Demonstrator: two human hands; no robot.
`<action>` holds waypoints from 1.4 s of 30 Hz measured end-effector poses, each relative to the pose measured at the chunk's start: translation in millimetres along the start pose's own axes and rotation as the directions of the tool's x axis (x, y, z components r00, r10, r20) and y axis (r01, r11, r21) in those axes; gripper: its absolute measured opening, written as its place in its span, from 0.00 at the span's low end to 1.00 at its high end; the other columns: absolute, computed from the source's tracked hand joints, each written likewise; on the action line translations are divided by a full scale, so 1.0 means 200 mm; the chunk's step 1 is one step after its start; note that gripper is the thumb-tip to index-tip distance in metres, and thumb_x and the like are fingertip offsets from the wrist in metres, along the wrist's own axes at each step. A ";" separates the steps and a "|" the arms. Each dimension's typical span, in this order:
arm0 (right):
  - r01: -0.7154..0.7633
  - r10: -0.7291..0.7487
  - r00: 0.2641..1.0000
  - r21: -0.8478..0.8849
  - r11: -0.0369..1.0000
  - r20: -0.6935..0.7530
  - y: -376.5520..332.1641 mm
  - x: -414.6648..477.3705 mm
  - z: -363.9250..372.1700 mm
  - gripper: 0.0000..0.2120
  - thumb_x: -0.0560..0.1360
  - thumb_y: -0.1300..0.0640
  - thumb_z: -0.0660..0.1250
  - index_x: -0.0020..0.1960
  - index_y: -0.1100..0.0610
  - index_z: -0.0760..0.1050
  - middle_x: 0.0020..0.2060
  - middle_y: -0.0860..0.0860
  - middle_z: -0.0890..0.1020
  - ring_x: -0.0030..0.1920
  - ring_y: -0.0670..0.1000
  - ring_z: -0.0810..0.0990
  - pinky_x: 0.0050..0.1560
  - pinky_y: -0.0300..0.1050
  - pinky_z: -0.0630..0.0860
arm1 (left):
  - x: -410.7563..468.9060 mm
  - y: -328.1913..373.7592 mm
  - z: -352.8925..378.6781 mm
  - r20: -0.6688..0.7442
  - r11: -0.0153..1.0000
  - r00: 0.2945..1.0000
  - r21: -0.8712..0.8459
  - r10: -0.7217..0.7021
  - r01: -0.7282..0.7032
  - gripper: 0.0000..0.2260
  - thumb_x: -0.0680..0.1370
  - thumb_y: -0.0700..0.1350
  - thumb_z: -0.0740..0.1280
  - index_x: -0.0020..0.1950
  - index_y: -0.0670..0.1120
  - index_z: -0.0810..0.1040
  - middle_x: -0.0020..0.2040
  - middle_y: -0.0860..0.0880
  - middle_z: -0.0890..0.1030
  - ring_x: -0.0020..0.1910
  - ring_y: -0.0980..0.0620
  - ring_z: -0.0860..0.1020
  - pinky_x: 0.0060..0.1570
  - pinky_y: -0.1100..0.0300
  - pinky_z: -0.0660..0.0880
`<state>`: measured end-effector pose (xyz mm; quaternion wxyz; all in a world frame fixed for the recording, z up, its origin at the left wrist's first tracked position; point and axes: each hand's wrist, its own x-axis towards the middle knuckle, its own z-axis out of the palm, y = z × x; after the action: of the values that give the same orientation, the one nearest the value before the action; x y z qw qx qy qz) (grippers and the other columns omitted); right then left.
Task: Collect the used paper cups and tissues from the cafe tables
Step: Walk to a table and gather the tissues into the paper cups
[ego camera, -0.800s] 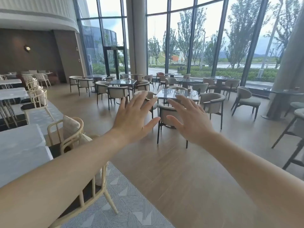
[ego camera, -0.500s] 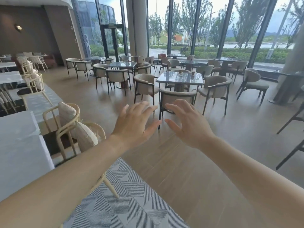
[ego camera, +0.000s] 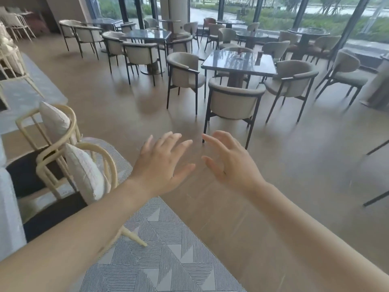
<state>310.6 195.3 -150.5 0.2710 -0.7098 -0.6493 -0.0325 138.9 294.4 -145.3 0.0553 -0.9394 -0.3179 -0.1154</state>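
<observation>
Left hand (ego camera: 162, 165): one, hanging in the air above the floor, fingers straight and spread, grasping nothing.

Right hand (ego camera: 233, 165): one, hanging just beside the left without touching it, fingers loosely spread, also grasping nothing.

Paper cup (ego camera: 260, 55): one, dark, standing upright on the far right part of the glass-topped table (ego camera: 223, 65). The table is standing well beyond both hands, far and slightly to the right. Neither hand is reaching the cup.

Counts, left to right:
- Cream chairs (ego camera: 52, 157): two, standing near left, each carrying one pale cushion (ego camera: 84, 171).
- Patterned rug (ego camera: 160, 249): one, lying under the near cream chair and the left forearm.
- Grey armchairs (ego camera: 233, 100): four, standing around the cup's table, one at each side.

Hard to make out:
- Small reddish item (ego camera: 239, 53): one, sitting near the middle of the same table, left of the cup, too blurred to tell whether it is a cup or a tissue.
- The far armchair is showing only its back above the tabletop.
- A white table (ego camera: 8, 207) is being cut off by the left edge.
- The further tables are showing glare, and their tops are unreadable.
</observation>
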 end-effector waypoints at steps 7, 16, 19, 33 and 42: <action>-0.040 0.036 0.998 0.085 0.996 0.051 0.21 0.43 0.26 0.26 0.76 0.44 0.58 0.72 0.49 0.61 0.66 0.52 0.68 0.65 0.55 0.68 0.62 0.54 0.69 | 0.35 -0.27 0.18 0.082 0.997 0.996 -0.052 -0.047 0.052 0.33 0.73 0.66 0.42 0.73 0.53 0.63 0.73 0.50 0.64 0.72 0.51 0.62 0.69 0.49 0.61; -0.047 0.037 0.996 0.126 0.991 0.081 0.82 1.33 0.59 0.23 0.76 0.47 0.62 0.69 0.52 0.67 0.63 0.54 0.71 0.61 0.57 0.71 0.56 0.52 0.73 | 1.32 -0.66 0.58 0.088 0.993 0.991 -0.061 -0.097 0.102 0.32 0.73 0.65 0.45 0.71 0.52 0.67 0.69 0.50 0.69 0.68 0.50 0.68 0.63 0.52 0.65; -0.028 0.014 0.995 0.139 0.990 0.096 1.01 1.72 0.67 0.22 0.76 0.47 0.62 0.68 0.52 0.68 0.63 0.53 0.71 0.61 0.55 0.71 0.56 0.47 0.71 | 1.74 -0.80 0.68 0.106 0.993 0.989 -0.043 -0.106 0.111 0.28 0.76 0.65 0.50 0.72 0.52 0.65 0.70 0.49 0.68 0.69 0.50 0.67 0.65 0.51 0.64; 0.172 -0.212 0.966 0.240 0.955 0.150 1.47 3.36 1.12 0.19 0.77 0.45 0.57 0.66 0.50 0.69 0.62 0.49 0.70 0.60 0.53 0.71 0.56 0.48 0.72 | 3.02 -1.67 0.93 0.024 0.938 0.938 -0.014 -0.345 0.346 0.27 0.75 0.64 0.51 0.69 0.52 0.68 0.66 0.51 0.71 0.65 0.50 0.71 0.61 0.50 0.68; 0.195 -0.225 0.969 0.243 0.950 0.100 1.68 4.61 1.49 0.17 0.78 0.47 0.58 0.65 0.47 0.68 0.63 0.47 0.70 0.61 0.51 0.70 0.54 0.40 0.67 | 4.00 -2.47 1.08 -0.029 0.945 0.944 0.004 -0.328 0.328 0.26 0.76 0.63 0.52 0.70 0.52 0.67 0.67 0.51 0.70 0.65 0.50 0.70 0.62 0.50 0.68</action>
<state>678.2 1152.2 -152.2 0.3052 -0.6008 -0.7364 0.0594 494.3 1192.3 -137.9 0.0439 -0.8714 -0.4695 -0.1349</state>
